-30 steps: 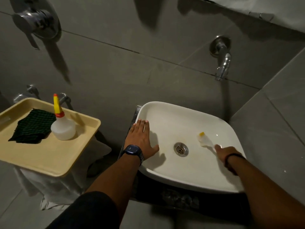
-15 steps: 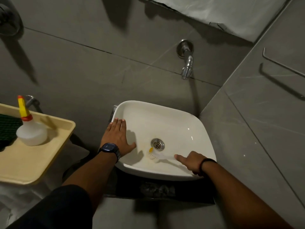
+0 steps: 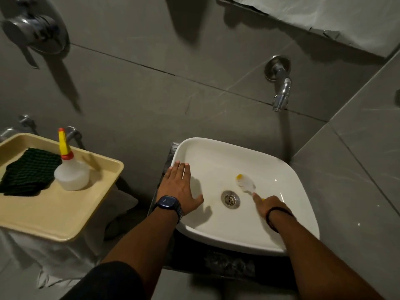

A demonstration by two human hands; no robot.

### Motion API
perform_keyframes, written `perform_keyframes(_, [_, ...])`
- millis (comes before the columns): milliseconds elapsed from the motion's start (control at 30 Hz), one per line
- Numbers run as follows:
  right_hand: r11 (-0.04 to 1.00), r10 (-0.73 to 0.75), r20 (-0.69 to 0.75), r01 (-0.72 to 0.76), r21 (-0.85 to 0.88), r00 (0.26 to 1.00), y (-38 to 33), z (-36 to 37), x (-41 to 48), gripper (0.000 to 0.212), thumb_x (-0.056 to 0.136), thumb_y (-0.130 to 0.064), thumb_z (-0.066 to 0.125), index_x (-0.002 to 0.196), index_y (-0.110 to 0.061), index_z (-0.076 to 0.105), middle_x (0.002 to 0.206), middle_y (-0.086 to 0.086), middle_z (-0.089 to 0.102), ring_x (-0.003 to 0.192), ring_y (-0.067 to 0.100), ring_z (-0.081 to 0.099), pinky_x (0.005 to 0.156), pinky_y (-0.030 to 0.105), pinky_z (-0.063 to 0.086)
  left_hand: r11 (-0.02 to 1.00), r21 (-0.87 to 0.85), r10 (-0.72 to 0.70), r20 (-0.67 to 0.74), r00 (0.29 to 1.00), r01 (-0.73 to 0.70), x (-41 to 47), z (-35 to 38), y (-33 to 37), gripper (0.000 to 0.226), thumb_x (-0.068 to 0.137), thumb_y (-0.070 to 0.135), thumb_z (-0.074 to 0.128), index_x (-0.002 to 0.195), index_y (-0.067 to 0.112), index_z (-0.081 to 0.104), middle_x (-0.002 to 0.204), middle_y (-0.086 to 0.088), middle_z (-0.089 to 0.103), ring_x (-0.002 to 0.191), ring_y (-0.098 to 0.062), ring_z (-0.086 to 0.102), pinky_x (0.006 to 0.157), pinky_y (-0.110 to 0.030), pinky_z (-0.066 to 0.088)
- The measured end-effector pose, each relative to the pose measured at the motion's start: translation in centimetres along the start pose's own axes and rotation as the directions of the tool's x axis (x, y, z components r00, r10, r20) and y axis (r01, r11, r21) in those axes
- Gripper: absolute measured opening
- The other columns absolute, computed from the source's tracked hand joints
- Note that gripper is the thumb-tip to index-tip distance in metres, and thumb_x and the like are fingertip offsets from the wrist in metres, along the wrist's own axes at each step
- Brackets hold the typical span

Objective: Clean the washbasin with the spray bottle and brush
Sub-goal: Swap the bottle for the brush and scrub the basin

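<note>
A white square washbasin [image 3: 287, 178] with a metal drain [image 3: 230, 199] sits low in the middle. My right hand [image 3: 269, 205] grips a small brush [image 3: 245, 182] with white bristles and a yellow tip; the brush head lies on the basin floor just right of and behind the drain, blurred. My left hand [image 3: 180, 187], with a dark watch on the wrist, rests flat on the basin's left rim, fingers spread. The spray bottle [image 3: 70, 172], translucent with a yellow nozzle and red collar, stands on a beige tray [image 3: 43, 215] at the left.
A dark green cloth [image 3: 28, 171] lies on the tray beside the bottle. A chrome tap [image 3: 281, 92] juts from the grey tiled wall above the basin. A round chrome valve [image 3: 32, 31] is at the top left. The tiled side wall closes in on the right.
The brush head has swept from the basin's near side, left of the drain, to behind and right of it. My left hand has stayed on the rim. The camera view has shifted left.
</note>
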State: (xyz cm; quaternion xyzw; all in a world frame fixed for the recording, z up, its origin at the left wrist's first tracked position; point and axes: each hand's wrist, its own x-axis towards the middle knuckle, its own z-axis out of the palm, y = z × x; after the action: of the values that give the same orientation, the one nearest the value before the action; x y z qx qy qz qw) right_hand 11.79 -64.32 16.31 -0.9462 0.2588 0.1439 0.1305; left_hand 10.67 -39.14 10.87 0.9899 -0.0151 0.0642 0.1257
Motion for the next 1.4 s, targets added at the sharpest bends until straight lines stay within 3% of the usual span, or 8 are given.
perform_keyframes(167, [0.991, 0.091, 0.381, -0.122, 0.058, 0.92, 3.2, -1.3, -1.4, 0.068, 0.077, -0.077, 0.042, 0.075, -0.01, 0.055, 0.049, 0.006, 0.051, 0.035, 0.017, 0.041, 0.044, 0.019, 0.036, 1.0, -0.003, -0.001, 0.008, 1.0, 0.001, 0.0, -0.2, 0.0, 0.104, 0.073, 0.069, 0.044, 0.146, 0.008, 0.004, 0.157, -0.012, 0.011, 0.144, -0.025, 0.004, 0.115, -0.037, -0.001])
perform_keyframes(433, [0.994, 0.092, 0.105, -0.084, -0.074, 0.99, 8.0, -3.1, -2.2, 0.074, 0.09, -0.061, 0.04, 0.133, -0.001, 0.048, 0.136, 0.02, 0.054, 0.119, 0.036, 0.054, 0.095, 0.037, 0.044, 1.0, 0.03, -0.001, 0.024, 1.0, 0.001, -0.2, -0.5, 0.2, 0.104, 0.073, 0.067, 0.048, 0.146, 0.006, 0.007, 0.156, -0.013, 0.014, 0.144, -0.025, 0.006, 0.117, -0.038, 0.003])
perform_keyframes(600, [0.998, 0.06, 0.513, -0.069, -0.002, 0.856, 6.1, -3.0, -5.5, 0.064, 0.072, -0.077, 0.045, 0.071, -0.014, 0.054, 0.041, 0.002, 0.048, 0.031, 0.016, 0.039, 0.041, 0.016, 0.032, 0.999, 0.038, -0.011, 0.026, 1.0, 0.01, -0.3, -0.4, 0.1, 0.102, 0.073, 0.065, 0.05, 0.146, 0.006, 0.009, 0.156, -0.013, 0.015, 0.144, -0.024, 0.007, 0.116, -0.037, 0.003])
perform_keyframes(800, [0.99, -0.104, 0.214, 0.12, -0.068, 0.971, 4.8, -1.9, -5.0, 0.077, 0.085, -0.068, 0.04, 0.126, -0.005, 0.055, 0.124, 0.018, 0.062, 0.103, 0.031, 0.06, 0.087, 0.036, 0.047, 0.997, 0.076, 0.001, 0.04, 0.999, -0.004, -1.2, -0.3, 0.0, 0.096, 0.076, 0.059, 0.052, 0.146, 0.006, 0.013, 0.155, -0.013, 0.017, 0.143, -0.025, 0.008, 0.116, -0.037, 0.003])
perform_keyframes(967, [0.999, -0.008, 0.512, 0.025, -0.027, 0.859, 5.6, -4.1, -4.8, 0.057, 0.081, -0.069, 0.045, 0.072, -0.013, 0.054, 0.043, 0.001, 0.051, 0.031, 0.016, 0.039, 0.042, 0.014, 0.035, 0.992, 0.127, -0.022, 0.07, 0.997, 0.013, -1.7, -0.7, 0.6, 0.088, 0.082, 0.055, 0.049, 0.146, 0.008, 0.012, 0.155, -0.012, 0.017, 0.143, -0.024, 0.008, 0.115, -0.036, 0.002])
perform_keyframes(1067, [0.997, -0.074, 0.535, 0.061, 0.042, 0.841, 5.6, -4.8, -4.6, 0.059, 0.076, -0.073, 0.048, 0.07, -0.015, 0.05, 0.037, -0.002, 0.042, 0.026, 0.013, 0.029, 0.04, 0.012, 0.028, 0.991, 0.131, -0.055, 0.145, 0.988, 0.036, -2.3, -1.3, 1.4, 0.08, 0.085, 0.055, 0.047, 0.145, 0.01, 0.017, 0.155, -0.011, 0.02, 0.143, -0.025, 0.009, 0.115, -0.037, 0.004])
perform_keyframes(1233, [0.913, -0.147, 0.516, -0.085, 0.398, 0.844, 5.3, -8.8, -2.5, 0.065, 0.071, -0.08, 0.047, 0.05, -0.019, 0.039, 0.038, -0.003, 0.03, 0.031, 0.012, 0.02, 0.037, 0.015, 0.017, 0.946, -0.308, -0.101, 0.003, 0.995, 0.097, 1.9, -5.6, 5.3, 0.051, 0.087, 0.047, 0.054, 0.125, 0.013, 0.055, 0.133, -0.009, 0.055, 0.122, -0.026, 0.048, 0.103, -0.034, 0.034])
perform_keyframes(1400, [0.737, -0.239, 0.567, -0.233, 0.634, 0.788, 5.2, -13.3, 0.5, 0.067, 0.076, -0.075, 0.044, 0.043, -0.017, 0.035, 0.036, -0.001, 0.025, 0.028, 0.013, 0.019, 0.035, 0.015, 0.017, 0.521, -0.852, -0.106, -0.008, 0.994, 0.049, 11.4, -13.7, 12.6, 0.037, 0.091, 0.033, 0.056, 0.117, 0.007, 0.061, 0.12, -0.012, 0.063, 0.113, -0.026, 0.057, 0.096, -0.036, 0.043])
